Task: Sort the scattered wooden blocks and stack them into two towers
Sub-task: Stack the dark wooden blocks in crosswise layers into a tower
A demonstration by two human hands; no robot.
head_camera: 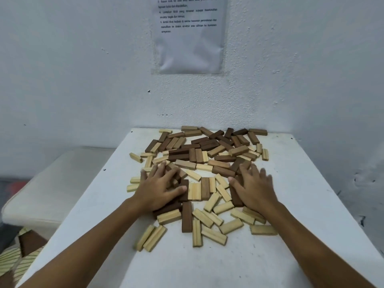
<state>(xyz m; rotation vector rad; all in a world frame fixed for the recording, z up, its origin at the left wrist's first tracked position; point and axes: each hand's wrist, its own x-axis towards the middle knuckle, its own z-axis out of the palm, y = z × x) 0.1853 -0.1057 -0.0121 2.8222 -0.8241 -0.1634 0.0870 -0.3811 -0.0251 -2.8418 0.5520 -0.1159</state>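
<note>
Resting palm-down on the scattered wooden blocks (199,175), both hands lie flat with fingers spread and nothing gripped. The left hand (159,189) covers several dark blocks at the left of the heap, its thumb stretched toward a dark block (184,190) just beside it. The right hand (254,189) lies over another dark block (235,196) at the right of the heap, fingers pointing toward the wall; the fingertips are blurred.

The blocks lie loose in one layered spread across the white tabletop (301,183), none stacked into a tower. Darker brown pieces crowd the far side near the wall, while pale ones dominate the near side. A long dark block (186,216) lies lengthwise between the forearms, and a pair of pale blocks (151,238) sits side by side, touching, at the near left edge of the spread.

A sheet of printed paper (190,34) hangs on the white wall (83,69) behind the tabletop. A pale cushioned surface (52,183) stands to the left, lower than the tabletop.
</note>
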